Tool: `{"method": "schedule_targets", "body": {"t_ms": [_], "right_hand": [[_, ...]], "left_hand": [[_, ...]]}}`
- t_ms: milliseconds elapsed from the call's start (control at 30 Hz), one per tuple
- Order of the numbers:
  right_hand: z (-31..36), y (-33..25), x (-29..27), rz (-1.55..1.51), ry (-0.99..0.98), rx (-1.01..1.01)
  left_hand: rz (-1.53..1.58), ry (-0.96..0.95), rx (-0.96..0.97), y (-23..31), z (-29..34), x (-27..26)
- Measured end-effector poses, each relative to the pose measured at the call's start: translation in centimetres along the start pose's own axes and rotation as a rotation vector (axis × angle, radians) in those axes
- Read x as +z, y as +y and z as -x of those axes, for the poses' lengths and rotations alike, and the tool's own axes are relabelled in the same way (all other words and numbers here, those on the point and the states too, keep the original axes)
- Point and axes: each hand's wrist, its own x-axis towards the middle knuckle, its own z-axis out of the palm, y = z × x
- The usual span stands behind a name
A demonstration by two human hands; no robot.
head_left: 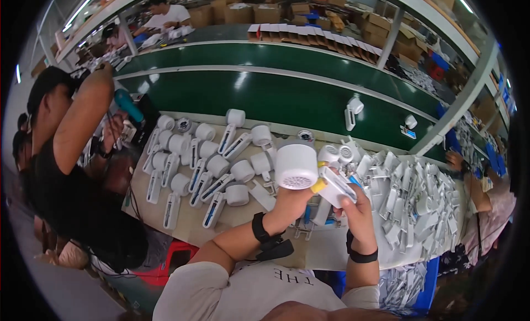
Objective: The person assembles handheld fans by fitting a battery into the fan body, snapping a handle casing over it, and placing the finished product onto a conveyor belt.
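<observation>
Between my hands is a white handheld appliance (297,162) with a round head, a vented grille and a flat slotted handle (338,189). My left hand (296,201), with yellow covers on its fingertips, closes around it under the head; the head hides part of that hand. My right hand (359,213) grips the handle's far end between thumb and fingers. Left of them, several similar appliances (238,194) lie on the table, some showing blue strips in their handles. A heap of loose white handle shells (408,205) spreads to the right.
Beyond the table (149,210) runs a green conveyor belt (276,94) carrying two white units (353,111). A co-worker in black (83,172) is close on the left; another person's arm (479,194) reaches in on the right. A blue bin (432,282) with white parts sits below the table.
</observation>
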Motion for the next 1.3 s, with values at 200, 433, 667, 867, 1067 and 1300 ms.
{"method": "schedule_targets", "body": {"t_ms": [200,433,667,867,1067,1300], "right_hand": [[-0.1,-0.7,1.3,0.452,0.129,-0.530],[-1.2,2.5,2.1,0.550,-0.049,-0.492],[-8.8,-0.8,-1.0,0.989,-0.454,-0.205],[-24.7,5.0,-6.8,1.266,0.112,0.060],[-31.3,11.0,-6.4,1.284,0.173,0.260],[-28.8,4.4,-7.1,0.229,0.005,0.278]], "left_hand": [[0.380,-0.104,0.069,4.7,0.8,1.4],[0.099,-0.039,0.059,3.9,0.0,-2.0],[-1.494,0.411,0.212,12.7,-0.6,-10.8],[-1.818,0.520,-0.033,11.6,0.1,-22.0],[-2.026,0.386,-0.309,11.4,1.3,-23.8],[-1.457,0.209,0.231,11.8,-1.5,-18.2]]}}
